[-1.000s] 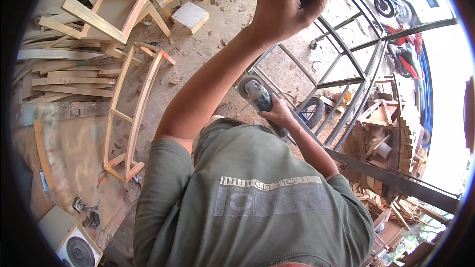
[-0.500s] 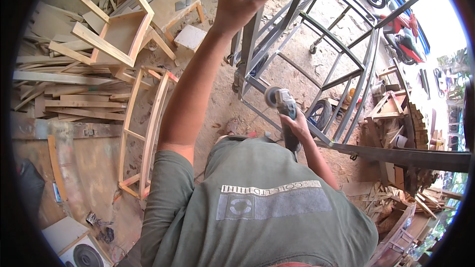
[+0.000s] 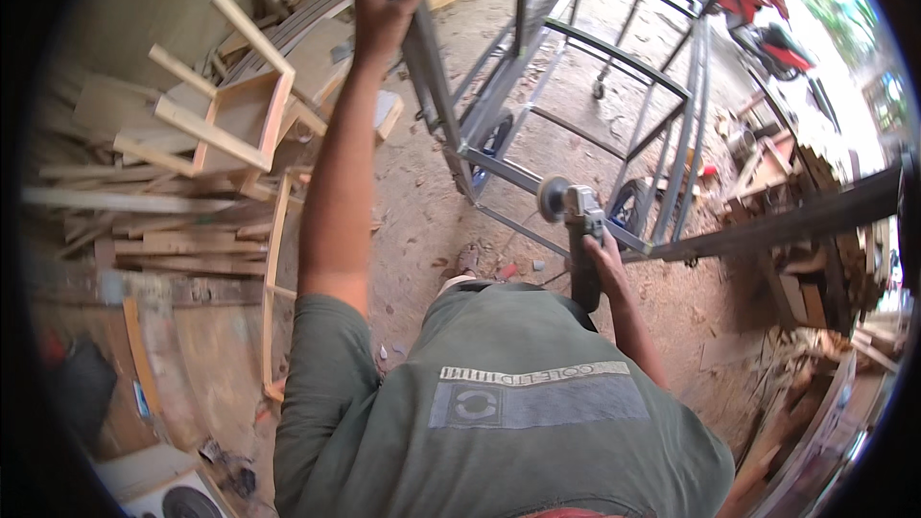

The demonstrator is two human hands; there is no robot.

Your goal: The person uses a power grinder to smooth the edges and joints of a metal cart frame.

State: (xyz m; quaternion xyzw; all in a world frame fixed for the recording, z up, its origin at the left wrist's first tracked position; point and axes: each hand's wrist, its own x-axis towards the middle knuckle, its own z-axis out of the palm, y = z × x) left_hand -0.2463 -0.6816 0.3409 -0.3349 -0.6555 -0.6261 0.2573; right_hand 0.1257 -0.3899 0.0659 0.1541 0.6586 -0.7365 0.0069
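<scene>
Left hand [image 3: 386, 19] holds a thick metal bar [image 3: 429, 67]; fingers hard to see, bar's top cut off | right hand [image 3: 608, 264] wrapped round the grinder [image 3: 581, 230], hiding some of it | grinder's in front of the metal frame [image 3: 614, 54]; can't tell if they touch | speaker [image 3: 182, 499], low left, cut off

A silver-and-black angle grinder [image 3: 580, 221] points disc-end up, near the lower bars of a dark grey, open metal frame [image 3: 507, 171].
</scene>
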